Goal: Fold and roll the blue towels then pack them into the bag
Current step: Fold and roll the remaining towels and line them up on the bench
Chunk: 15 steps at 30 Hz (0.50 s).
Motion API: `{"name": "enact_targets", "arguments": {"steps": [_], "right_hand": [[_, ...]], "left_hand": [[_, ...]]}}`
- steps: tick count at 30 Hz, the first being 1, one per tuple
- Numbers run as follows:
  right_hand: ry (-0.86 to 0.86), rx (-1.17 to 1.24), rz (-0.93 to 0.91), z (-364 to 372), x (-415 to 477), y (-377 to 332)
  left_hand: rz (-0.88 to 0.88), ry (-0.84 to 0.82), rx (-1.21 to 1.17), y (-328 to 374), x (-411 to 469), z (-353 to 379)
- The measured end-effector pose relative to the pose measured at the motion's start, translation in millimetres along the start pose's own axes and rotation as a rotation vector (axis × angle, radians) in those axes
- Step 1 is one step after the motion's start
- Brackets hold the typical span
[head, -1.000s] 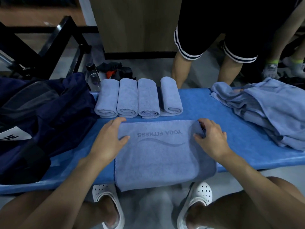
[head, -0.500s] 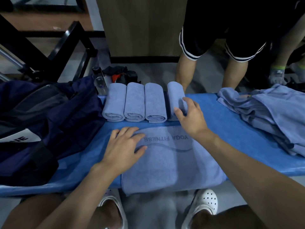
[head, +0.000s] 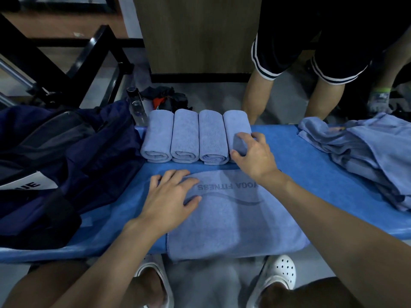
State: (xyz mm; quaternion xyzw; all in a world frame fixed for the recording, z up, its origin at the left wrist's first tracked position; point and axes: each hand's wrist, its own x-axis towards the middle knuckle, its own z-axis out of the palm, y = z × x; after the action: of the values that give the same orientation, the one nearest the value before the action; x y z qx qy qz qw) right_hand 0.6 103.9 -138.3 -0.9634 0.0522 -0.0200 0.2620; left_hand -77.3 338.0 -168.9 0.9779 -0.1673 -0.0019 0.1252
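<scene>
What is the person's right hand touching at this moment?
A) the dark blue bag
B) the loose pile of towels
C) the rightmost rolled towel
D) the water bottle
C: the right hand grips the rightmost rolled towel, while the left hand rests flat on the flat towel.

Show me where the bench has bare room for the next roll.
Widest bare patch: bench between the right hand, which grips the fourth roll, and the towel pile. A smaller wedge lies between the bag and the flat towel under the left hand. Only a thin strip separates the rolls from the flat towel. Both bench ends are crowded.
</scene>
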Motion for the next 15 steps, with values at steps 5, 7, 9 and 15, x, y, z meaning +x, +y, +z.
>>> {"name": "enact_targets", "arguments": {"steps": [5, 7, 9, 15], "right_hand": [[-0.001, -0.066, 0.004, -7, -6, -2], [0.034, -0.095, 0.004, -13, -11, 0], [0.074, -0.139, 0.005, -20, -19, 5], [-0.004, -0.224, 0.117, -40, -41, 40]], "left_hand": [[-0.002, 0.005, -0.038, 1, 0, -2], [-0.007, 0.004, -0.050, 2, 1, -3], [-0.009, 0.000, -0.066, 3, 2, -4], [-0.035, -0.017, -0.106, 4, 2, -6]]}}
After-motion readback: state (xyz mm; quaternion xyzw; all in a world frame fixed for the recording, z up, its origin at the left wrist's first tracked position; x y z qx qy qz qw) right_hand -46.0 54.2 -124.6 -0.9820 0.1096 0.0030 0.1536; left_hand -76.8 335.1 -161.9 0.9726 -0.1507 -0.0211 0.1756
